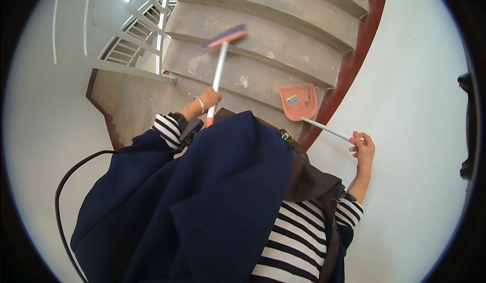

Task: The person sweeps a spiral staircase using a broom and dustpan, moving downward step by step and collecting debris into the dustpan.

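My left hand (211, 98) is closed around the white handle of a broom (218, 68). The broom's head, pink with dark purple bristles and slightly blurred, is over the edge of a stair tread (258, 25). Out to the right, my right hand (363, 145) grips the pink end of a long-handled dustpan's white stick. The pink plastic dustpan (298, 101) lies by the right side of the stairs, its open edge facing the steps. A sticker and some dark debris show inside it.
Concrete stairs with worn pale patches rise ahead. White metal railings (159, 47) border them on the left. On the right runs a dark red skirting band (355, 51) below a pale wall (410, 93). A black cable (57, 195) curves beside my left side.
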### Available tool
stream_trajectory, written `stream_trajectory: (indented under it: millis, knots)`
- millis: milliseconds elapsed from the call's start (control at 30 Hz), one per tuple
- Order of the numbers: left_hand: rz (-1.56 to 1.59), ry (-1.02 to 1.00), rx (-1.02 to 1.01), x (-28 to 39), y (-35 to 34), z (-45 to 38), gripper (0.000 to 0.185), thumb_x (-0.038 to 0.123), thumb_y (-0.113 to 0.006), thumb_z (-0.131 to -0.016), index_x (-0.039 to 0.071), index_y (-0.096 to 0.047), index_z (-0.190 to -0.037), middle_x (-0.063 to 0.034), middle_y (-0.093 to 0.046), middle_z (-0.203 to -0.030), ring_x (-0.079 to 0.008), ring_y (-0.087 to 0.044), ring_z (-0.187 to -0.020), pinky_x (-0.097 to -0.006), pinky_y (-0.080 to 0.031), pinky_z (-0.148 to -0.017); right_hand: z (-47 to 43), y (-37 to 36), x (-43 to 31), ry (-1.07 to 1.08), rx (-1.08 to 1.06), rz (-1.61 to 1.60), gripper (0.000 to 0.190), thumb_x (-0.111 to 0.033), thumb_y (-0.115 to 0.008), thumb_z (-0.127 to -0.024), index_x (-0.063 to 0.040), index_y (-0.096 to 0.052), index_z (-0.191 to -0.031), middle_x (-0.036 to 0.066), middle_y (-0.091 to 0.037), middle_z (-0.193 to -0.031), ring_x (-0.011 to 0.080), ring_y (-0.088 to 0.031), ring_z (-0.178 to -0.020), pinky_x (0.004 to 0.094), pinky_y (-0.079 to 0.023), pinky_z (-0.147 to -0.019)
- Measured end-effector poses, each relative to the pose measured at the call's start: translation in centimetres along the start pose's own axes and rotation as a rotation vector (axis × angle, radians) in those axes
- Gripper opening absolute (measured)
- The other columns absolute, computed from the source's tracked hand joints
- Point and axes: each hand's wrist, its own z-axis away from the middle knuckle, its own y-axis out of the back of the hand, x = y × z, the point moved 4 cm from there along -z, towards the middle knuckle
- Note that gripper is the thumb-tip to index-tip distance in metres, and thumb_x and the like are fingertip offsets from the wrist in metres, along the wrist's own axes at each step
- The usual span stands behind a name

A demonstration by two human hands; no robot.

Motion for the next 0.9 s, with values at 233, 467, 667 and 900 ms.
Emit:
stream_trajectory:
  millis: [233,467,667,900]
  knots:
    - [0.049,-0.415,-0.238,3.9,-0.6,4.2,0.015,0.01,-0.058,-0.07,-0.003,-0.053,-0.074,-0.0065,-0.052,-0.054,-0.0149,-0.049,-0.041,-0.0295,-0.04,-0.038,-0.2,-0.4,-0.5,-0.041,0.051,-0.042,0.034,-0.009,-0.053,-0.075,-0.002,-0.055,-0.109,0.007,-0.066,-0.089,0.0094,-0.056,-0.054,0.0196,-0.036,-0.043]
    - [0.494,-0.064,0.182,2.0,8.9,0.7,0.013,0.01,-0.057,-0.07,0.0,-0.049,-0.072,-0.0056,-0.049,-0.052,-0.0157,-0.048,-0.04,-0.0296,-0.039,-0.035,-0.3,-1.1,-1.5,-0.101,0.057,-0.08,0.031,-0.012,-0.066,-0.073,-0.003,-0.059,-0.102,0.003,-0.065,-0.083,0.0085,-0.054,-0.055,0.0191,-0.036,-0.046]
    - [0.718,-0.067,0.341,1.6,15.7,-8.6,0.011,0.011,-0.054,-0.071,0.003,-0.05,-0.065,-0.0054,-0.047,-0.051,-0.0171,-0.047,-0.039,-0.0297,-0.04,-0.036,-0.5,-1.6,-2.2,-0.124,0.06,-0.087,0.029,-0.012,-0.066,-0.073,-0.004,-0.059,-0.101,0.002,-0.065,-0.084,0.0081,-0.054,-0.056,0.0188,-0.036,-0.047]
    - [0.815,-0.093,0.434,4.4,14.8,-16.0,0.012,0.008,-0.054,-0.072,0.004,-0.048,-0.063,-0.0046,-0.045,-0.05,-0.0178,-0.046,-0.039,-0.0303,-0.038,-0.036,-0.4,-2.4,-3.5,-0.135,0.047,-0.059,0.03,-0.013,-0.066,-0.073,-0.004,-0.059,-0.102,0.001,-0.064,-0.082,0.0076,-0.054,-0.057,0.0188,-0.036,-0.047]
